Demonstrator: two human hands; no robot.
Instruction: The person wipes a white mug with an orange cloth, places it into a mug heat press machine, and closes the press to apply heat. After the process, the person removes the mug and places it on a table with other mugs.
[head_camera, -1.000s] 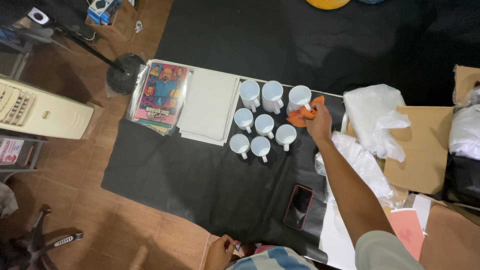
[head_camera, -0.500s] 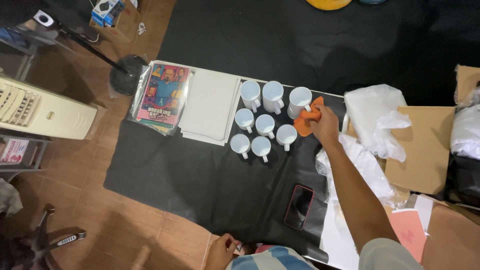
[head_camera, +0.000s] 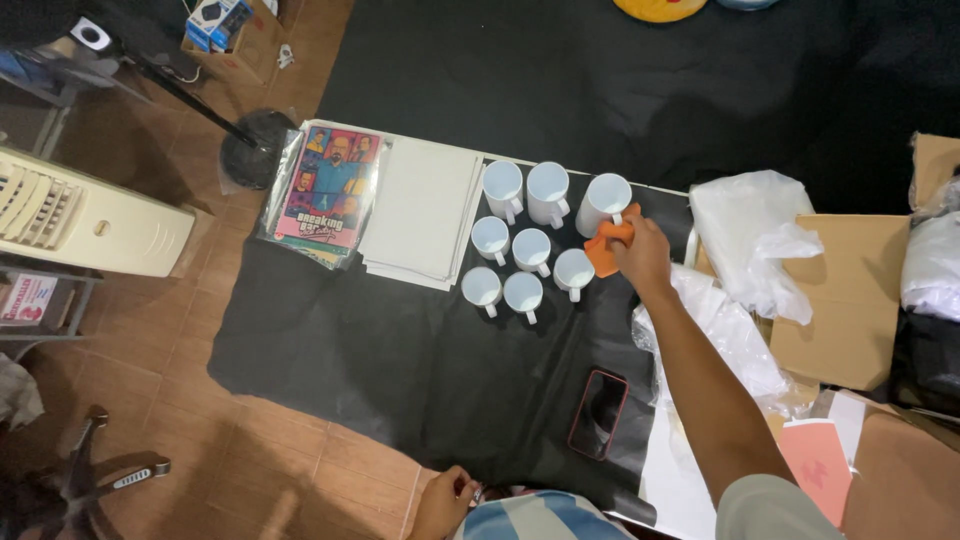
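mugs (head_camera: 530, 235) right of paper stack (head_camera: 420, 210)

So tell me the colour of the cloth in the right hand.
Orange: the cloth in the right hand shows clearly in the head view.

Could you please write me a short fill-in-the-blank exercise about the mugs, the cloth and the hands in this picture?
1. The right hand holds a cloth coloured ____.
2. The number of white mugs on the black mat is ____.
3. The phone lies with its screen facing ____.
4. The left hand is near the ____ edge of the picture.

Missing words: orange; eight; up; bottom
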